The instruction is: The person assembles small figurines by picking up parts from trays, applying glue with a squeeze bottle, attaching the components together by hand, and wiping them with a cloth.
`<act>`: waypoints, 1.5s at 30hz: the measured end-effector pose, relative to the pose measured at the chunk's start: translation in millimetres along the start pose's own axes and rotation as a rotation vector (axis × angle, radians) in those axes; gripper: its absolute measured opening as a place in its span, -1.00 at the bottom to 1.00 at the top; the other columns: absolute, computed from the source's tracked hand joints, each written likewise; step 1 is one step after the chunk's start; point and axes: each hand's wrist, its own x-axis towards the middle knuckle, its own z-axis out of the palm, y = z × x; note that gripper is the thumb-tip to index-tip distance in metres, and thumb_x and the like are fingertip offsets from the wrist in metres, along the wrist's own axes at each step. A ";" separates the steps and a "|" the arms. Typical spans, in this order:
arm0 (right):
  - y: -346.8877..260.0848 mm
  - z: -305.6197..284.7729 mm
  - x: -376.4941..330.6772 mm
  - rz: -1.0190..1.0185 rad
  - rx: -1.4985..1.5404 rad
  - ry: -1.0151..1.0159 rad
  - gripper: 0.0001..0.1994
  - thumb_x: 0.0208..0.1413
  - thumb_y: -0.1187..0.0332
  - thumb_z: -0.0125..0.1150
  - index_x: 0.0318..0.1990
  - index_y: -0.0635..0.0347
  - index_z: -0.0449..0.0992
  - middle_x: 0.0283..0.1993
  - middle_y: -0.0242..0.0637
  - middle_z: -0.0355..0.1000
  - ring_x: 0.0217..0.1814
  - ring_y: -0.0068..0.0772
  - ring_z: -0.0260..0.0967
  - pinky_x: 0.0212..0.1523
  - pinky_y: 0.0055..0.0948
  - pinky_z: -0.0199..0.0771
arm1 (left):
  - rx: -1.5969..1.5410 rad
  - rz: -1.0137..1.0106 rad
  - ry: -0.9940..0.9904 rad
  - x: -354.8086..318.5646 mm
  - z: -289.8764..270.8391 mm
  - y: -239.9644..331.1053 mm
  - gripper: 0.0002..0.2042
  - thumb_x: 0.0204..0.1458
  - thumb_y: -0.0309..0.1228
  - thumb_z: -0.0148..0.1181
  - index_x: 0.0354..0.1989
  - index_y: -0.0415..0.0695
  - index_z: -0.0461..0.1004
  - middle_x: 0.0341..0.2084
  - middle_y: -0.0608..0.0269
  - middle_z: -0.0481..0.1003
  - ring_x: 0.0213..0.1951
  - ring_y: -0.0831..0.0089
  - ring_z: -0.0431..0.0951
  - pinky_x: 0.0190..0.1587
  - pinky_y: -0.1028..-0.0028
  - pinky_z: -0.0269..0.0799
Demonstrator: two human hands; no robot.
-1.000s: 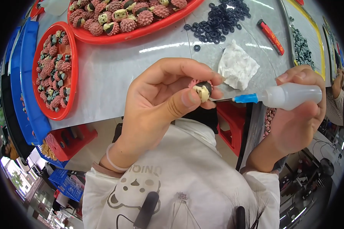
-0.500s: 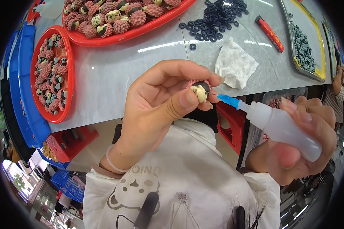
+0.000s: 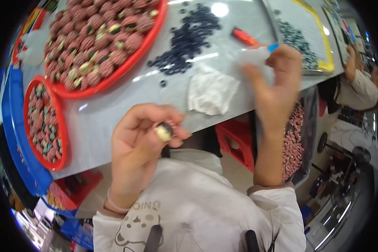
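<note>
Between the thumb and fingers of my left hand [image 3: 140,138] is a small pink spiky figure [image 3: 164,131] with a cream face and a dark cap. My fingers cover part of its pink side. Farther right, my right hand [image 3: 280,84] reaches over the table, smeared by motion. Its thumb and fingers are around or beside a translucent white squeeze bottle [image 3: 254,56], whose blue tip [image 3: 273,47] is by the fingers. Whether they grip the bottle is unclear. A crumpled white cloth [image 3: 211,91] lies between my two hands, beyond the table's near edge.
Two red trays, a large one [image 3: 149,40] and a smaller one [image 3: 64,145], hold pink pieces at the left. Dark rings [image 3: 185,44] and a red marker [image 3: 243,36] lie farther back. A yellow-edged tray [image 3: 325,66] stands right; a bin of pink pieces [image 3: 293,143] is below.
My right hand has moved the squeeze bottle away from the figure, forward over the table beside the cloth. The bottle's tip has turned from left to right. My left hand still holds the figure.
</note>
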 end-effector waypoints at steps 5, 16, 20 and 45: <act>1.6 -23.5 16.6 0.036 -0.034 -0.115 -0.72 -0.26 0.59 0.11 -0.28 0.29 0.30 -0.37 -0.28 0.33 -0.34 -0.49 0.27 -0.25 -0.58 0.26 | 0.041 0.093 0.008 0.3 -6.7 0.3 -0.74 -0.09 -0.37 0.06 -0.28 -0.26 0.24 -0.29 0.05 0.31 -0.35 0.45 0.41 -0.32 0.61 0.32; 67.6 -66.8 68.7 -0.071 -0.490 -0.142 -0.90 -0.16 0.53 0.06 -0.41 0.29 0.41 -0.49 -0.33 0.35 -0.51 -0.60 0.25 -0.44 -0.64 0.24 | 0.104 0.084 -0.010 3.2 -2.9 3.1 -0.72 -0.12 -0.35 0.10 -0.30 -0.26 0.25 -0.31 0.07 0.30 -0.37 0.44 0.41 -0.35 0.61 0.33; 56.7 -61.5 70.9 0.066 -0.499 -0.196 -0.89 -0.14 0.52 0.05 -0.39 0.30 0.41 -0.50 -0.31 0.37 -0.50 -0.62 0.27 -0.44 -0.66 0.24 | 0.093 0.091 -0.005 2.8 -5.2 4.2 -0.74 -0.11 -0.39 0.10 -0.31 -0.26 0.25 -0.32 0.07 0.31 -0.37 0.43 0.41 -0.36 0.61 0.34; -58.4 -12.8 -22.6 0.550 1.221 -0.474 -0.78 -0.18 0.41 0.20 -0.39 0.18 0.27 -0.31 -0.20 0.19 -0.45 -0.53 0.15 -0.51 -0.72 0.18 | 0.064 0.042 -0.140 -0.3 7.3 0.1 -0.65 -0.12 -0.29 0.10 -0.23 -0.25 0.22 -0.33 0.06 0.32 -0.38 0.42 0.43 -0.39 0.62 0.37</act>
